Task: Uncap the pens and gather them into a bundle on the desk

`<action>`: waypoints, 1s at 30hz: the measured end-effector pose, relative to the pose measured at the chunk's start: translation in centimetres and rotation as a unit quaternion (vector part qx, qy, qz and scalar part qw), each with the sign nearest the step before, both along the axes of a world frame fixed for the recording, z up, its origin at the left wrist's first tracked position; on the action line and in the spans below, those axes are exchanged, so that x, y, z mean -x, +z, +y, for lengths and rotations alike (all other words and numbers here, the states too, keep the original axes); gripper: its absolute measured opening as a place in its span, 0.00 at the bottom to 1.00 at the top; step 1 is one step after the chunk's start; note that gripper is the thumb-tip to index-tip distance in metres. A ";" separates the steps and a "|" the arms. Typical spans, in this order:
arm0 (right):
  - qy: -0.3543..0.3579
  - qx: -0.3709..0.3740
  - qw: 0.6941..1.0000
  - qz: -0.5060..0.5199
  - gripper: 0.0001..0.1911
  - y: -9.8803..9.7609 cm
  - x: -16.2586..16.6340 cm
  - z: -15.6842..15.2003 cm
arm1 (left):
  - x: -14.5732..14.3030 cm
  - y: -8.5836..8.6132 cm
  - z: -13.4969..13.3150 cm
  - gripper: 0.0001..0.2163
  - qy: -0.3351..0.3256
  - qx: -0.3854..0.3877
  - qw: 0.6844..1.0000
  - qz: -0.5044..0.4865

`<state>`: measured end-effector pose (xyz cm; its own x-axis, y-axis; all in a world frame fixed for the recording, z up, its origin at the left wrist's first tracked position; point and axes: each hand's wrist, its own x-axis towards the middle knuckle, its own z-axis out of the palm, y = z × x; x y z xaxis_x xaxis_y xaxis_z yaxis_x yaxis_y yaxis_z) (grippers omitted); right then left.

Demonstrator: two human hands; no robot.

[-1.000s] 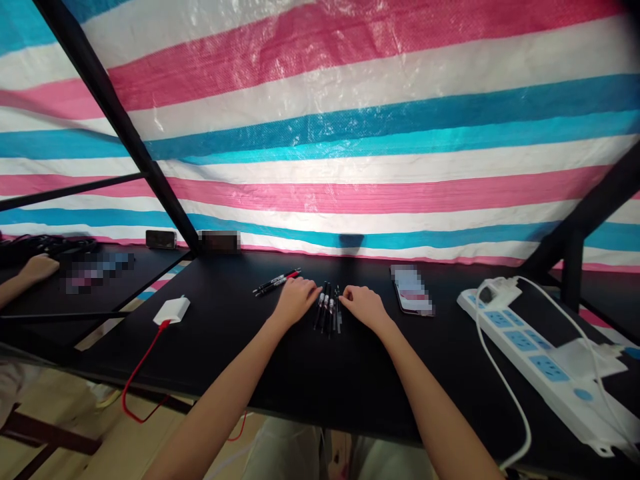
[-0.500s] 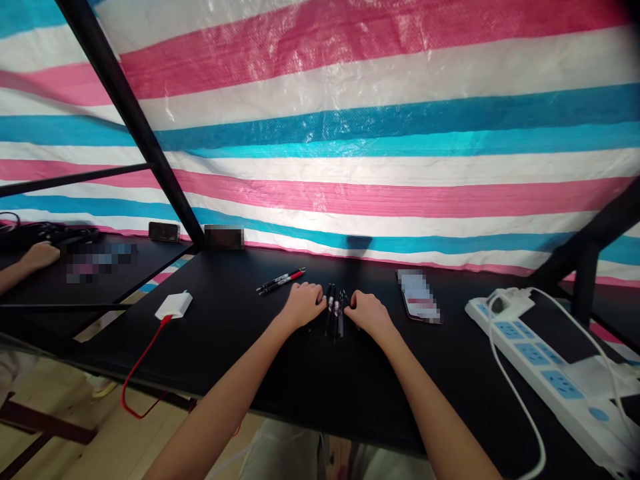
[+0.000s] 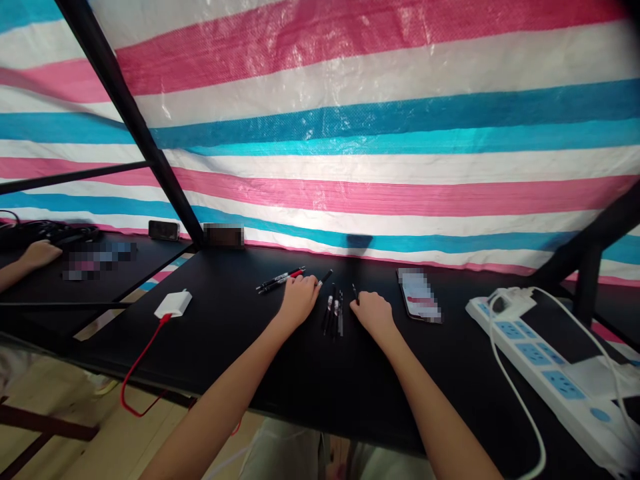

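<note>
My left hand [image 3: 299, 298] is closed on a dark pen [image 3: 326, 276], whose end sticks out up and to the right past the fingers. Just beyond that hand, several pens [image 3: 279, 280], black and red, lie together on the black table [image 3: 210, 360]. Between my two hands rests a bundle of dark pens [image 3: 332, 313], side by side and pointing away from me. My right hand [image 3: 373, 312] is closed to the right of the bundle. A thin dark pen [image 3: 355, 291] pokes up from its fingertips; most of it is hidden.
A phone [image 3: 419, 296] lies right of my right hand. Farther right is a white power strip [image 3: 535, 360] with plugs and white cables. On the left sits a white charger [image 3: 173, 304] with a red cable. Another person's hand [image 3: 41, 255] rests at the far left. Striped sheeting hangs behind.
My left hand has moved slightly left, away from the bundle, with a pen in it. My right hand has shifted a little right, and a pen now shows at its fingertips.
</note>
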<state>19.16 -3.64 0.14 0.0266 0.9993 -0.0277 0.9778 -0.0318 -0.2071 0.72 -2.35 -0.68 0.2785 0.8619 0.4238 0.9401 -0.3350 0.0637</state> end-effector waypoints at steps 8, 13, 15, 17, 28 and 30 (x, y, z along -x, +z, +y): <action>0.000 -0.065 0.853 0.518 0.25 -1.3 -0.2 1.6 | -0.8 0.1 -0.4 0.13 -0.075 -0.010 0.997 0.001; -0.024 -0.076 0.764 0.641 0.23 -0.9 -0.6 1.8 | -0.8 0.4 -0.6 0.13 -0.091 0.010 0.996 0.003; -0.020 -0.072 0.763 0.642 0.23 -0.7 -0.8 1.8 | -0.8 0.5 -0.7 0.13 -0.092 0.017 0.996 0.005; -0.010 -0.070 0.767 0.637 0.22 -0.7 -0.9 1.9 | -0.8 0.6 -0.7 0.13 -0.095 0.020 0.995 0.007; -0.011 -0.057 0.742 0.668 0.19 -0.9 -0.6 1.9 | -0.8 0.6 -0.8 0.14 -0.108 0.013 0.994 0.012; -0.009 -0.057 0.746 0.663 0.19 -0.9 -0.7 2.0 | -0.8 0.6 -0.7 0.14 -0.106 0.016 0.994 0.010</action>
<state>19.83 -1.68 -0.75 0.0647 0.9969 0.0440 -0.0903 0.0497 -0.9947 1.51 -3.09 -0.06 0.4644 0.7956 0.3891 0.8493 -0.5246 0.0589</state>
